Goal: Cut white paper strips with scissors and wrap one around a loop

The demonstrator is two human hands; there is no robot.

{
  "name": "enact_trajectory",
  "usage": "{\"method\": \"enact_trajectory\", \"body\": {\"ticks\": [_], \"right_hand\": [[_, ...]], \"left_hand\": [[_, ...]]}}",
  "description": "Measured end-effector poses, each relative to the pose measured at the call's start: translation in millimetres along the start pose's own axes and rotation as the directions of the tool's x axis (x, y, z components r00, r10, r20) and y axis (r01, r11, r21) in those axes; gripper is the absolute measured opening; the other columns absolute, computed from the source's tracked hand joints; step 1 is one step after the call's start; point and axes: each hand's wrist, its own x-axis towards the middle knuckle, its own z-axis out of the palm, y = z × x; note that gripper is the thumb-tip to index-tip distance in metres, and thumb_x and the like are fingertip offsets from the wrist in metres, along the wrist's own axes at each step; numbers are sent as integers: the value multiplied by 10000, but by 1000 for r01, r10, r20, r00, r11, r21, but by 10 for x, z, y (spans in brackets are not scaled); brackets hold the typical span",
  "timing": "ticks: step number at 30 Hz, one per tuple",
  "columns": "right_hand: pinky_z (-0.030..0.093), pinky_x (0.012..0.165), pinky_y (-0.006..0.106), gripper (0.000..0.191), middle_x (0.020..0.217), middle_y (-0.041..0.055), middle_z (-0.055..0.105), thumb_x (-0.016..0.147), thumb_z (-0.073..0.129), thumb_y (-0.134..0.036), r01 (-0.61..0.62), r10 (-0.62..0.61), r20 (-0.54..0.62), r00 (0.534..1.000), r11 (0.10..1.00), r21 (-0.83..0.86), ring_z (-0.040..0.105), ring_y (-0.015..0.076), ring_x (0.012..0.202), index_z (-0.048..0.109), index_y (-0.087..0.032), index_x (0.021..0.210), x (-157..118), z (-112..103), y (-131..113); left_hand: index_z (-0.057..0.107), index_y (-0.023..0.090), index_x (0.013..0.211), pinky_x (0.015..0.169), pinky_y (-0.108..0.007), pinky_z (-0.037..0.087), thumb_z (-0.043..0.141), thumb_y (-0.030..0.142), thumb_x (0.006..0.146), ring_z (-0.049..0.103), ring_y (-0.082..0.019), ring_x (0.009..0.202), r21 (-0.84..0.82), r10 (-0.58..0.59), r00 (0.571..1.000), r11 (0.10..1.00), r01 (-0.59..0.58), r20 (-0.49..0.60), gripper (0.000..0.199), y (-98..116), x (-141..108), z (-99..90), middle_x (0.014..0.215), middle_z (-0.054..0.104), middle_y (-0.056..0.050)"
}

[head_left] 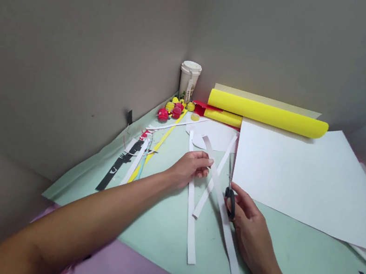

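My left hand [196, 167] pinches a long white paper strip [223, 205] close to its upper end. The strip runs down past my right hand and off the bottom of the view. In my right hand [249, 224] is a pair of scissors [230, 201] with black handles, blades pointing away from me, just right of the strip. Whether the blades are apart is hard to make out. Beneath the held strip, two more white strips lie on the green sheet, a longer one [191, 228] and a shorter one [206, 195].
A large white sheet [303, 177] lies to the right, with a yellow paper roll [265, 113] behind it. Red and yellow paper balls [177, 110] sit by a lidded cup [188, 80] in the corner. Black scraps [117, 168] and a yellow strip [165, 136] lie at left.
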Motion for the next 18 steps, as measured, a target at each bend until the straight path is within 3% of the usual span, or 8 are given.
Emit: {"method": "enact_trajectory", "body": {"ticks": [7, 11, 18], "right_hand": [[448, 579, 279, 520, 739, 19, 619, 790, 615, -452, 13, -13, 16, 1000, 999, 38, 496, 132, 571, 626, -211, 1251, 22, 19, 13], [424, 549, 276, 539, 741, 22, 609, 809, 598, -472, -17, 15, 50, 999, 999, 41, 465, 122, 541, 602, -194, 1271, 31, 7, 17], [419, 605, 258, 434, 767, -9, 533, 847, 556, -432, 27, -14, 80, 997, 987, -158, 468, 130, 629, 601, -249, 1238, -33, 10, -64]], "left_hand": [[591, 129, 815, 514, -186, 316, 723, 291, 716, 461, -49, 542, 47, -22, 999, 999, 21, 23, 232, 22, -14, 21, 621, 513, 29], [595, 124, 804, 502, -187, 297, 727, 328, 725, 450, -44, 536, 38, -26, 999, 999, 24, 33, 255, 2, -2, 1, 631, 508, 28], [586, 116, 798, 500, -187, 295, 722, 347, 741, 456, -34, 542, -10, 14, 1000, 1000, -14, 23, 274, 8, 10, 1, 683, 516, 22]]}}
